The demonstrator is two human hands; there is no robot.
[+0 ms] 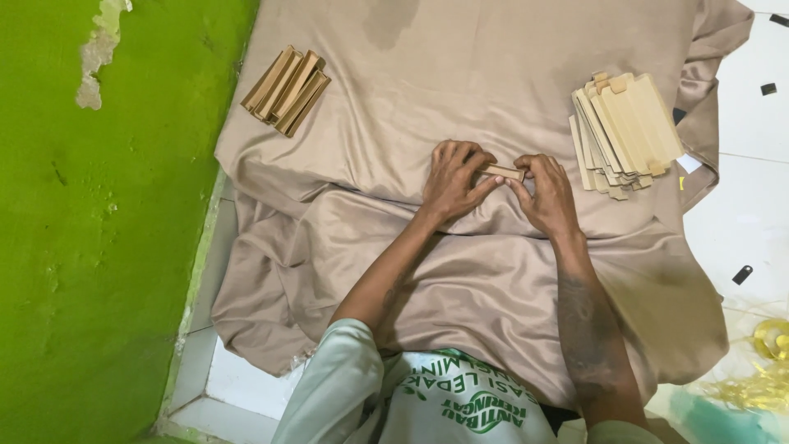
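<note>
On the white tiled floor (744,222), beside a bright green wall (99,247) with a patch of flaked paint, a large beige cloth (460,82) lies spread and rumpled, bearing everything else. At its right edge sits a fanned stack of flat pale card blanks (625,131); at its upper left, well apart, a smaller pile of folded brown cardboard sleeves (285,90) lies side by side. No tray or box holds either pile; the cloth alone carries them. At centre, the left hand (450,182) and right hand (549,196) meet over a small card piece (503,172), each hand pinching one end with closed fingers, the piece resting just above the cloth. Small black scraps (742,275) dot the tiles at right.
</note>
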